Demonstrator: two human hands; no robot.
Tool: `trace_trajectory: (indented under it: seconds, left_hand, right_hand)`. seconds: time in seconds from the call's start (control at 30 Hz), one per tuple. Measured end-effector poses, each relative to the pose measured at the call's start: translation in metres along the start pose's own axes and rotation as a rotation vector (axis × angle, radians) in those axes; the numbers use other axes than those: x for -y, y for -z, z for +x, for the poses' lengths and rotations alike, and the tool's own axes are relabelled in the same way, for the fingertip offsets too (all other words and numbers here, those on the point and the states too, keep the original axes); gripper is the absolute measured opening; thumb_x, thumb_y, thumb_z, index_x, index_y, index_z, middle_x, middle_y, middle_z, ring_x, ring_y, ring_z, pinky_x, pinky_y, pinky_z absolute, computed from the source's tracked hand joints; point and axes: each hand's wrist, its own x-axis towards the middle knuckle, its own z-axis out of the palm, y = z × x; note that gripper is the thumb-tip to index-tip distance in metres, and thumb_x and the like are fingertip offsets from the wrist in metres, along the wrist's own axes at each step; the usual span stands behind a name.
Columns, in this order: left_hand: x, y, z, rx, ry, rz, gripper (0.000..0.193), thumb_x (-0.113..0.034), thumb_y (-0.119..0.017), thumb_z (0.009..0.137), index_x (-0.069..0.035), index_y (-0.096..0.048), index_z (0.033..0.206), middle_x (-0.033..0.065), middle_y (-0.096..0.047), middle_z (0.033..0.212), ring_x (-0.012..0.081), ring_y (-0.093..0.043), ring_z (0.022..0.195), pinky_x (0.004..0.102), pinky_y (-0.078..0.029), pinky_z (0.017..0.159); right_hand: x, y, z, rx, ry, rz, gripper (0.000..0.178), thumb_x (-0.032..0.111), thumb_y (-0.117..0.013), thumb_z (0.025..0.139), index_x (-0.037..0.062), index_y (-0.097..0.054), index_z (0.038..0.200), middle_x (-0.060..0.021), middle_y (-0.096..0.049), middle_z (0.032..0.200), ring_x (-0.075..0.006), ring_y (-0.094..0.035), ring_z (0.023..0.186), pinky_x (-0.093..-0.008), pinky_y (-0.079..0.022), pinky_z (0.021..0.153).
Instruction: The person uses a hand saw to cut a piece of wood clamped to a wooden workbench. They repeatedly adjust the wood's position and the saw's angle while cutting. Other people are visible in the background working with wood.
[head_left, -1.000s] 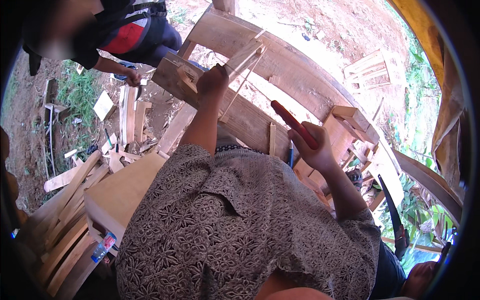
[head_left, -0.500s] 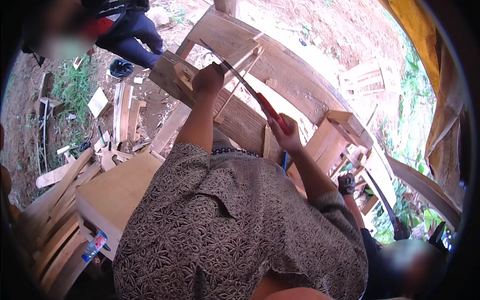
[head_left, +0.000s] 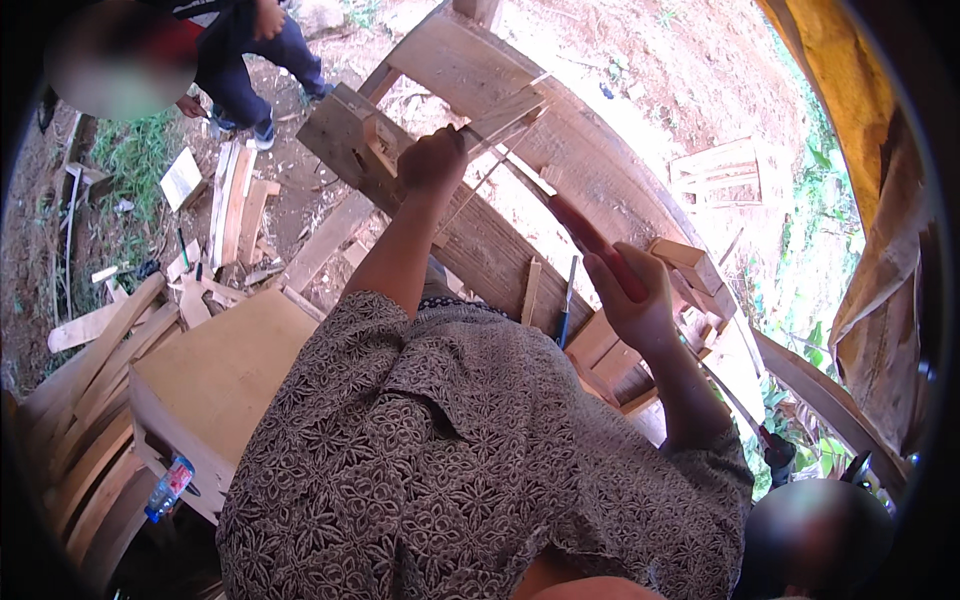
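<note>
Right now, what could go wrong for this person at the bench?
The left hand grips a wooden piece, and the red-handled saw in the right hand points up toward that area; a slip might cut the left hand, though glare makes the blade hard to see. Also, a blue-handled tool sits close to the person's body and could be knocked.

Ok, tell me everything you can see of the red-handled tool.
The red-handled tool sits in the right hand, fingers wrapped around its long, slightly curved handle. The handle slants up and left, toward the wooden piece at the left hand. Glare obscures the blade, its edge and any contact.
</note>
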Motion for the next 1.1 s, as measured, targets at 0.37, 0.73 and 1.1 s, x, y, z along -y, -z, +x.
trace_trajectory:
  seconds: [0.37,0.73,1.1]
  left_hand:
    - [-0.015,0.015,-0.002,0.055,0.069,-0.078,0.044,-0.035,-0.041,0.101,-0.011,-0.076,0.092,0.0221,-0.076,0.097,0.0406,-0.075,0.092,0.0526,-0.059,0.082]
    - [0.050,-0.008,0.021,0.128,-0.235,-0.073,0.058,-0.057,-0.045,0.100,-0.003,-0.065,0.109,0.0224,-0.072,0.110,0.0423,-0.070,0.102,0.0548,-0.055,0.089]
    - [0.031,0.039,-0.002,0.210,-0.159,-0.045,0.073,-0.073,-0.050,0.092,-0.005,-0.067,0.111,0.0202,-0.072,0.107,0.0385,-0.069,0.106,0.0519,-0.054,0.090]
  right_hand:
    - [-0.127,-0.103,0.028,-0.151,0.052,0.159,0.029,0.029,-0.069,0.099,0.0023,-0.066,0.086,-0.0048,-0.055,0.067,-0.0140,-0.053,0.065,-0.0340,-0.043,0.061]
    - [-0.111,-0.047,0.027,-0.028,0.091,0.102,0.037,0.029,-0.072,0.096,0.0009,-0.060,0.076,-0.0086,-0.052,0.064,-0.0169,-0.047,0.062,-0.0363,-0.041,0.060]
    - [-0.060,-0.037,0.016,-0.094,0.013,0.105,0.033,0.026,-0.072,0.097,0.0021,-0.060,0.077,-0.0038,-0.050,0.062,-0.0118,-0.047,0.059,-0.0326,-0.040,0.056]
